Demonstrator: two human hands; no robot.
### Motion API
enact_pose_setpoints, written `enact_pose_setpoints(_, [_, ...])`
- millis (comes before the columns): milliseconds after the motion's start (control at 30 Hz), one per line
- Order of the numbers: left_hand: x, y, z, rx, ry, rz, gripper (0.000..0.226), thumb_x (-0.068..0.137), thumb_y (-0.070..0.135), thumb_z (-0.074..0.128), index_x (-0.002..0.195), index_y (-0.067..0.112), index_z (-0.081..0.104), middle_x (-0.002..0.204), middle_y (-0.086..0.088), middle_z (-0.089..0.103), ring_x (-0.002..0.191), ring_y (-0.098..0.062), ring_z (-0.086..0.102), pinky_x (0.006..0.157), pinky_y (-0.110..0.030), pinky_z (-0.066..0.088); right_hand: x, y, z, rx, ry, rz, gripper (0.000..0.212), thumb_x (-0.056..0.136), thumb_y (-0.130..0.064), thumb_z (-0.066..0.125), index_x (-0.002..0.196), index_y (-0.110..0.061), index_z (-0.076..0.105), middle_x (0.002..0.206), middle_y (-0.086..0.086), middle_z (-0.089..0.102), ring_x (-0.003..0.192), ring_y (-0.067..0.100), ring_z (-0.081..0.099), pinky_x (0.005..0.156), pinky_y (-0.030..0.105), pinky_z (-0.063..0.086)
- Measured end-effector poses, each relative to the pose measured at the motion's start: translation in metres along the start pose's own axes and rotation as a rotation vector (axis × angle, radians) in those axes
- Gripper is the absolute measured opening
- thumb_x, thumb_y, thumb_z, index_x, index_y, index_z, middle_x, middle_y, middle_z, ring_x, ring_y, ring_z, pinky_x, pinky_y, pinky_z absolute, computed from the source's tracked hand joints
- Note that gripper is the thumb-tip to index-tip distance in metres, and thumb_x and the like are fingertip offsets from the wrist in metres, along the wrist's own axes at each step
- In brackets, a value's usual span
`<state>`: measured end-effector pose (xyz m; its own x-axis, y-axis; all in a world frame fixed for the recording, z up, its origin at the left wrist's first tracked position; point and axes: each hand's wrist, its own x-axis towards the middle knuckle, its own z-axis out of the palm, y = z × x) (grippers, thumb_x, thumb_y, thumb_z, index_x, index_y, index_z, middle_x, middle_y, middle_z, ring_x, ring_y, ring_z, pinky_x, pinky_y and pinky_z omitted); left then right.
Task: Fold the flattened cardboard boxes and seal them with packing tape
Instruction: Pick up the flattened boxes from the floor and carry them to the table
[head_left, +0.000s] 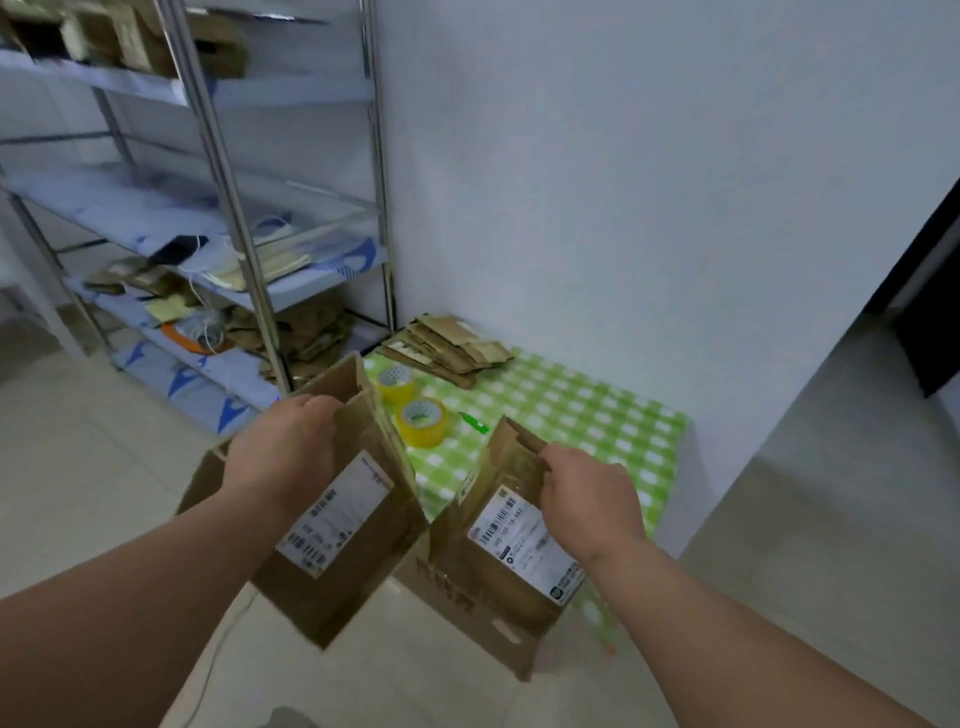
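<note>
My left hand (283, 457) grips the top edge of a flattened brown cardboard box (343, 561) with a white label, held in the air over the floor. My right hand (587, 499) grips a second flattened box (498, 587), also labelled, held beside the table's near edge. The two boxes hang close together, tilted. Behind them on the green checked table (597, 410) stand two rolls of yellowish packing tape (422, 422) (396, 383). A small green tool (475, 421) lies right of the rolls. A pile of flattened boxes (447, 344) rests at the table's far corner.
A metal shelf rack (228, 208) stands at the left with cardboard, papers and cords on its levels. A white wall runs behind the table. A dark doorway (930, 291) is at the right. Pale tiled floor (78, 467) lies below.
</note>
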<state>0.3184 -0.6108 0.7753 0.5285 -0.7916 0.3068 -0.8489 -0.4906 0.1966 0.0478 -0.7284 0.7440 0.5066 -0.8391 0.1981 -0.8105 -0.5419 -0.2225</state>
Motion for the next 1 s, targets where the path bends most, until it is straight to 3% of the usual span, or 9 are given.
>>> enact_pose_setpoints(133, [0.075,0.013,0.014,-0.085,0.059,-0.109,0.036,0.098,0.019,0.040,0.129,0.025,0.058,0.122,-0.004,0.061,0.099,-0.027,0.058,0.075,-0.040,0.051,0.078,0.027,0.004,0.159,0.047,0.055,0.019,0.098,-0.019,0.040,0.107,-0.027,0.055,0.095,-0.001,0.066,0.082,0.028,0.060,0.067,0.034,0.039])
enact_pose_setpoints(200, [0.109,0.025,0.024,-0.169,0.067,-0.216,0.039,0.097,0.016,0.041,0.130,0.027,0.057,0.126,-0.002,0.058,0.092,-0.021,0.054,0.071,-0.040,0.048,0.116,0.041,0.007,0.234,0.046,0.092,0.016,0.099,-0.021,0.040,0.106,-0.027,0.053,0.091,-0.001,0.066,0.081,0.028,0.060,0.066,0.035,0.044])
enact_pose_setpoints(367, [0.174,0.039,0.044,-0.286,0.134,-0.373,0.042,0.096,0.012,0.040,0.132,0.025,0.056,0.131,-0.007,0.056,0.104,-0.034,0.058,0.079,-0.046,0.053,0.208,0.057,0.024,0.338,0.059,0.146,0.019,0.098,-0.021,0.043,0.112,-0.027,0.056,0.083,-0.007,0.055,0.077,0.022,0.051,0.067,0.032,0.036])
enact_pose_setpoints(500, [0.228,0.022,0.060,-0.331,0.168,-0.409,0.041,0.096,0.012,0.040,0.133,0.022,0.056,0.129,-0.011,0.056,0.104,-0.035,0.058,0.083,-0.048,0.053,0.269,0.058,0.042,0.393,0.066,0.201,0.018,0.098,-0.020,0.045,0.112,-0.024,0.056,0.087,-0.001,0.059,0.081,0.026,0.053,0.069,0.032,0.036])
enact_pose_setpoints(600, [0.275,0.004,0.077,-0.369,0.218,-0.454,0.040,0.096,0.013,0.042,0.131,0.023,0.059,0.118,-0.008,0.060,0.088,-0.028,0.056,0.070,-0.040,0.049,0.315,0.057,0.057,0.441,0.077,0.270,0.014,0.096,-0.019,0.046,0.105,-0.025,0.055,0.085,0.000,0.061,0.085,0.030,0.057,0.070,0.032,0.038])
enact_pose_setpoints(700, [0.331,-0.010,0.098,-0.481,0.231,-0.480,0.038,0.093,0.010,0.044,0.122,0.026,0.063,0.091,0.006,0.058,0.076,-0.018,0.052,0.066,-0.034,0.041,0.363,0.056,0.076,0.478,0.103,0.336,0.011,0.096,-0.019,0.047,0.098,-0.028,0.051,0.074,-0.009,0.053,0.080,0.028,0.054,0.069,0.031,0.036])
enact_pose_setpoints(833, [0.410,-0.021,0.135,-0.602,0.176,-0.494,0.029,0.097,0.014,0.046,0.116,0.026,0.064,0.079,0.009,0.055,0.071,-0.013,0.053,0.058,-0.026,0.036,0.419,0.049,0.102,0.542,0.104,0.453,0.013,0.097,-0.017,0.048,0.104,-0.024,0.055,0.089,-0.003,0.061,0.090,0.028,0.058,0.076,0.033,0.041])
enact_pose_setpoints(900, [0.443,-0.022,0.152,-0.614,0.149,-0.481,0.030,0.098,0.013,0.046,0.119,0.023,0.065,0.085,0.006,0.057,0.070,-0.012,0.048,0.065,-0.028,0.038,0.439,0.046,0.114,0.596,0.113,0.543,0.019,0.098,-0.015,0.049,0.113,-0.019,0.058,0.101,0.001,0.062,0.095,0.027,0.058,0.080,0.031,0.041])
enact_pose_setpoints(1000, [0.491,-0.018,0.176,-0.679,0.081,-0.451,0.030,0.099,0.015,0.049,0.124,0.019,0.064,0.105,-0.004,0.062,0.088,-0.018,0.051,0.080,-0.034,0.041,0.462,0.047,0.126,0.643,0.161,0.671,0.020,0.096,-0.013,0.051,0.114,-0.017,0.059,0.104,0.003,0.062,0.092,0.024,0.055,0.079,0.028,0.037])
